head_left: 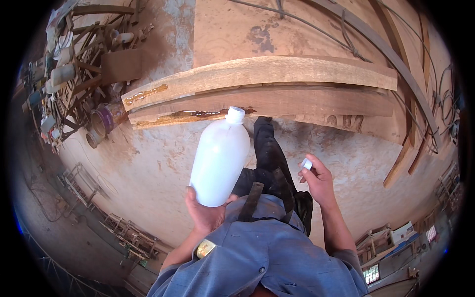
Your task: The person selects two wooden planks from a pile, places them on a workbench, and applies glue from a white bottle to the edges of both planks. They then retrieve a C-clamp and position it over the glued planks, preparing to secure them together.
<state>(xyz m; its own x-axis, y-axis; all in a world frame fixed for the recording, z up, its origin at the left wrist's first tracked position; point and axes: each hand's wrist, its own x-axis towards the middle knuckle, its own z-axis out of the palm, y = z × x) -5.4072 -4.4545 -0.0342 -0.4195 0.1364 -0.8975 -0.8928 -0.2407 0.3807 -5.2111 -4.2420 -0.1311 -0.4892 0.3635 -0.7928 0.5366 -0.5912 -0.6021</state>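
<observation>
A large white plastic bottle [220,158], uncapped, tilts with its neck toward the boards. My left hand [205,213] is closed round its base from below, the thumb at its left side. Held to the right and apart from the bottle is a small white cap [307,164], pinched between the fingertips of my right hand [318,180]. Beyond the bottle's mouth lies a dark wooden board [297,101] with wet, amber-brown liquid along its left part. Behind it, a paler board [277,71] carries a smaller glossy amber patch near its left end.
Left of the boards stands a stained purple can [103,122]. Farther left is a cluttered heap of wood scraps and white containers [62,74]. Long curved wood strips and a cable [354,49] lie at the right rear. A brown sheet [227,29] spreads behind the boards.
</observation>
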